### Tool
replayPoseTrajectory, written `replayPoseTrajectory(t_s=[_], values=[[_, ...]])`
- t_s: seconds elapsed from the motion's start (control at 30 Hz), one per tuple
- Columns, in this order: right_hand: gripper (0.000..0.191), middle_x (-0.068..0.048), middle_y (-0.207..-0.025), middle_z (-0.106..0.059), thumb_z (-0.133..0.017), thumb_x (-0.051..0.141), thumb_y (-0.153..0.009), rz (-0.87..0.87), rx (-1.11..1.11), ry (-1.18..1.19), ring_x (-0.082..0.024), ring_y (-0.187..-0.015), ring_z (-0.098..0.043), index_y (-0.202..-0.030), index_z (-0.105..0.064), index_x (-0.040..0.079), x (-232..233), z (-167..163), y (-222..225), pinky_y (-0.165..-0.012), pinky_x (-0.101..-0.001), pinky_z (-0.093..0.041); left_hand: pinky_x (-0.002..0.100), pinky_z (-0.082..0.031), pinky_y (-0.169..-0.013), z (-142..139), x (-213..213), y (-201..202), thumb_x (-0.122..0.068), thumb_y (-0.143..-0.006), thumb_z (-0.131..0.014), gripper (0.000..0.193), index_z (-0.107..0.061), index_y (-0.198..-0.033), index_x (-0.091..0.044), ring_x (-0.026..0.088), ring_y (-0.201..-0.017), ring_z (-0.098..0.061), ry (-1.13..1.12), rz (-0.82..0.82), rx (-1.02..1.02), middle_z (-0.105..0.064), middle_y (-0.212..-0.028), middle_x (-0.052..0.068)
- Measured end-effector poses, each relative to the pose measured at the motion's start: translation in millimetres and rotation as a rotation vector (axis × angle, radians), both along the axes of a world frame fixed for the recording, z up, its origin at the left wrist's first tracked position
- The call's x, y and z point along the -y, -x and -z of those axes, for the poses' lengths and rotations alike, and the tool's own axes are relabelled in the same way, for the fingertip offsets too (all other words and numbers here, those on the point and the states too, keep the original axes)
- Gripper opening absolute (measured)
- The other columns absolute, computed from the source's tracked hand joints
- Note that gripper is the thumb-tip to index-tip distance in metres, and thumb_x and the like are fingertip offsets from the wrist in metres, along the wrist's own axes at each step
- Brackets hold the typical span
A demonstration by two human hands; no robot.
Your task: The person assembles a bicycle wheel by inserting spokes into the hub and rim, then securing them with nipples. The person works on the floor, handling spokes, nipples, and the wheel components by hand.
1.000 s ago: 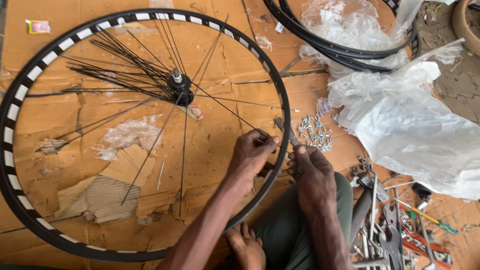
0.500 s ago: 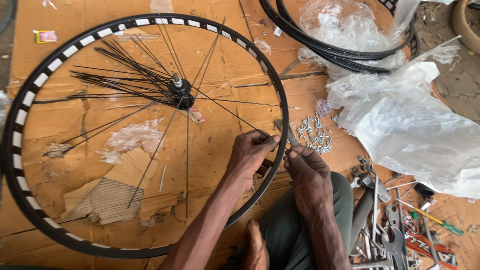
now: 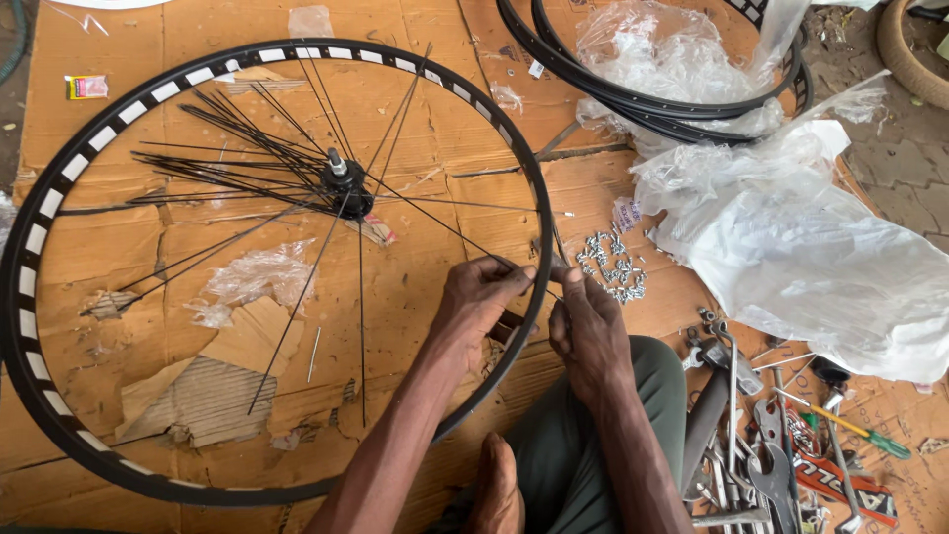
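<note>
Crumpled plastic sheet [image 3: 801, 237], spare rims [image 3: 652, 94], tools [image 3: 761, 465].

A large black bicycle rim [image 3: 44, 247] with white rectangular blocks around its band lies flat on brown cardboard, its near right edge under both hands. At its middle sits a small dark hub [image 3: 346, 188] with its axle pointing up, thin black spokes [image 3: 227, 163] fanning loosely from it, mostly to the left. One spoke [image 3: 445, 229] runs from the hub to the rim's right edge, pinched there between fingers.
</note>
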State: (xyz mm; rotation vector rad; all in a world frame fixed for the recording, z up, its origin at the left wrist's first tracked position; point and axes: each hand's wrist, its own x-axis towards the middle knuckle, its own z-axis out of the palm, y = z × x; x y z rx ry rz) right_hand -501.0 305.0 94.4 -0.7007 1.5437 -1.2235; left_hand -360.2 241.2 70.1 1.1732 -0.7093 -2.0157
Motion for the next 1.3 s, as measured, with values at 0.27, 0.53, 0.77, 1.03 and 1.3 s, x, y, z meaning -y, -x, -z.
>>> replayPoseTrajectory(t_s=[0.27,0.53,0.77,1.03,1.3], values=[[0.050,-0.007,-0.068,-0.053,-0.043,0.048,-0.105,-0.102,0.132,-0.055,-0.011,-0.054,-0.044,-0.129,-0.059,0.007,-5,-15,-5,-0.045,-0.0215,-0.032,0.028,-0.060,-0.051,3,-2,1,-0.024,-0.089,-0.084,0.029,-0.074,-0.092,0.003,0.015,-0.064,-0.068,0.208,-0.029,0.134,-0.072,-0.080,0.010],[0.022,-0.005,-0.080,-0.058,-0.056,0.017,-0.097,0.017,0.196,-0.002,-0.012,-0.065,-0.050,-0.116,-0.060,0.007,-11,-3,6,-0.052,-0.0231,-0.036,0.036,-0.059,-0.042,-10,-4,1,-0.027,-0.093,-0.071,0.030,-0.068,-0.091,0.003,0.023,-0.053,-0.067,-0.015,-0.055,0.051,-0.066,-0.076,0.011],[0.016,-0.001,-0.081,-0.057,-0.058,0.005,-0.095,0.068,0.122,0.152,-0.010,-0.070,-0.053,-0.110,-0.058,0.003,-13,5,0,-0.061,-0.0232,-0.043,0.038,-0.055,-0.049,-2,-3,1,-0.029,-0.093,-0.069,0.030,-0.071,-0.089,0.001,0.022,-0.056,-0.068,0.031,-0.081,0.195,-0.070,-0.077,0.010],[0.051,-0.006,-0.072,-0.056,-0.038,0.044,-0.109,-0.048,-0.194,-0.203,-0.014,-0.059,-0.046,-0.121,-0.065,0.002,-14,-19,-18,-0.052,-0.0283,-0.035,0.036,-0.044,-0.052,1,-5,4,-0.031,-0.095,-0.069,0.033,-0.069,-0.080,-0.002,0.016,-0.056,-0.054,0.115,-0.127,0.337,-0.065,-0.069,0.007],[0.043,-0.005,-0.081,-0.059,-0.064,0.030,-0.098,-0.182,0.114,-0.075,-0.012,-0.068,-0.048,-0.123,-0.063,-0.005,-18,-10,-30,-0.057,-0.0265,-0.037,0.037,-0.053,-0.052,-20,-7,-23,-0.015,-0.101,-0.051,0.018,-0.062,-0.090,-0.006,0.016,-0.058,-0.061,0.393,-0.293,0.668,-0.060,-0.069,0.005]])
